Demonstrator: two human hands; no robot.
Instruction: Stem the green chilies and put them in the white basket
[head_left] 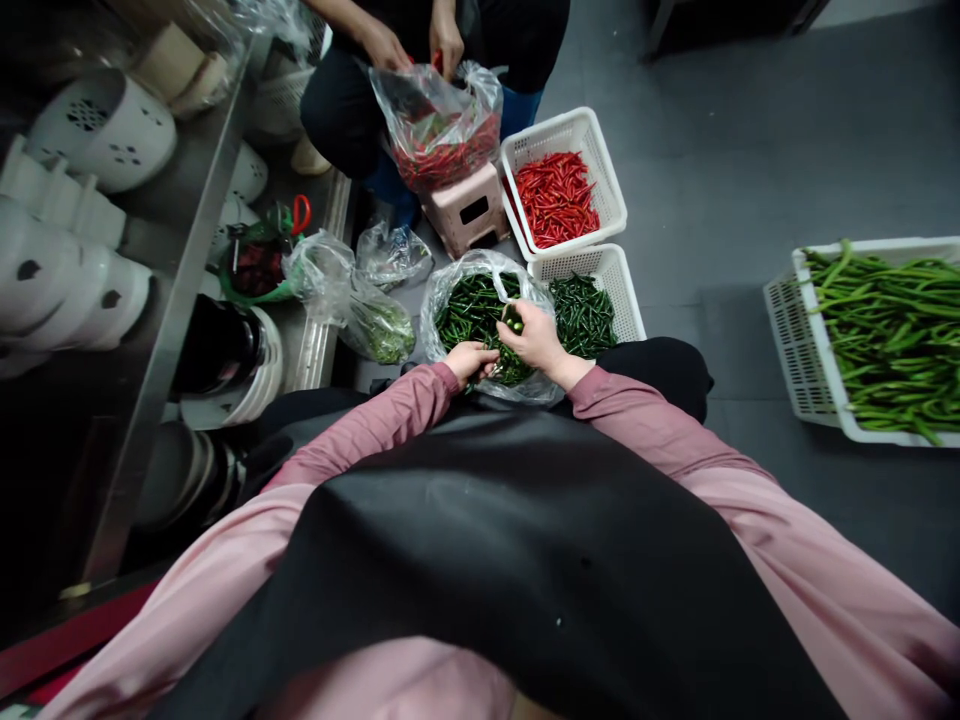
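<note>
A clear plastic bag (431,310) full of dark green chillies (471,308) stands open in front of me, between my knees. My right hand (536,340) is closed around a few green chillies (513,320) over the right side of the bag. Lower and to the left, my left hand (470,362) has its fingers pinched together at the bag's near edge; what lies between the fingertips is too small to make out. Just right of the bag, a white basket (632,295) contains more green chillies (581,315).
Behind it, another white basket (611,175) holds red chillies (556,200). A co-worker's hands (416,45) work over a bag of red chillies (450,150) on a pink stool (469,210). Long green peppers fill a basket (802,340) at right. Metal shelving (187,260) runs along the left.
</note>
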